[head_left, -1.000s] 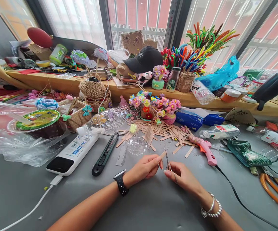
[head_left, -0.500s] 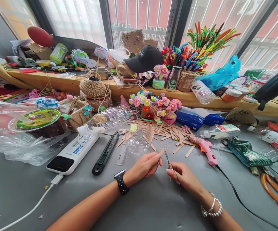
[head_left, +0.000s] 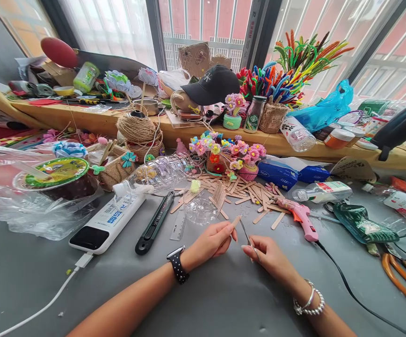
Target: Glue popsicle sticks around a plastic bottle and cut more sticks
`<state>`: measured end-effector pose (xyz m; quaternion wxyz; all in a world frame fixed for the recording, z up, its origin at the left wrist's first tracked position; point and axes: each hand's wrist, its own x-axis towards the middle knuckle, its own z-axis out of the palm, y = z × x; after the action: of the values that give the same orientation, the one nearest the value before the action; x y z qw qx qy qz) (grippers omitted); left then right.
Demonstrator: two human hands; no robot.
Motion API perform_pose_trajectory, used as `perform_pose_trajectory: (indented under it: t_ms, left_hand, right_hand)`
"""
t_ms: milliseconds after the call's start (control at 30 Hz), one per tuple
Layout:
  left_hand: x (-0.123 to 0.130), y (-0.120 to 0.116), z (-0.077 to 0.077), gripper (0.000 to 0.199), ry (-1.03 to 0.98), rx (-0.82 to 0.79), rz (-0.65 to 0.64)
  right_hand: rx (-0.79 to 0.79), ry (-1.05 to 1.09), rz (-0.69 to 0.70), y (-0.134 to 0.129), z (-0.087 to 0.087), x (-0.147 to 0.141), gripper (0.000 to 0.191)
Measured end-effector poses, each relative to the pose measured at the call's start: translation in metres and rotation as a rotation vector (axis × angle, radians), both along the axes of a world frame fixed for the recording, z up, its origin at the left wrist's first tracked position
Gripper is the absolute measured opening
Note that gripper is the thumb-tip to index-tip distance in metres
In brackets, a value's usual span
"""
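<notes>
My left hand [head_left: 212,242] pinches a wooden craft stick [head_left: 236,221], its free end pointing up and to the right. In my right hand [head_left: 268,252] is a pair of small metal scissors [head_left: 245,232], fingers closed round the handles. The blades meet the stick's end and look nearly closed. Just beyond my hands, a clear plastic dome-shaped piece [head_left: 200,209] stands beside a few joined sticks [head_left: 218,196]. Behind them spreads a heap of loose craft sticks [head_left: 248,189].
A pink glue gun [head_left: 304,222] lies right of my hands, its cord running toward the front. To the left are a utility knife [head_left: 155,223], a clear ruler [head_left: 178,225] and a white power bank [head_left: 108,220]. Orange-handled scissors [head_left: 402,278] lie far right.
The scissor blades have drawn closer together at the stick's end, and my right fingers have closed slightly. My left hand stays in place with the stick.
</notes>
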<state>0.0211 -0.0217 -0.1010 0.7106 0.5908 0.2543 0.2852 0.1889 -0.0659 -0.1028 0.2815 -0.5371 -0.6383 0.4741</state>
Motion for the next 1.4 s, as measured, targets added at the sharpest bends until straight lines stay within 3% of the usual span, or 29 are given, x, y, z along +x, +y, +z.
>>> perform_pose_trajectory:
  t_ms: [633, 1200, 1400]
  left_hand:
    - [-0.0005, 0.0003, 0.0029, 0.027, 0.004, -0.049, -0.052]
    - [-0.0018, 0.001, 0.0025, 0.029, 0.026, -0.053, -0.064]
    - [-0.0013, 0.001, 0.0007, 0.029, 0.05, -0.018, -0.049]
  right_hand:
    - [-0.015, -0.011, 0.055, -0.001, 0.0045, 0.0013, 0.041]
    - [0.01, -0.057, -0.001, 0.0013, -0.0007, 0.0018, 0.041]
    - [-0.051, -0.027, 0.07, 0.0002, 0.0064, 0.0016, 0.04]
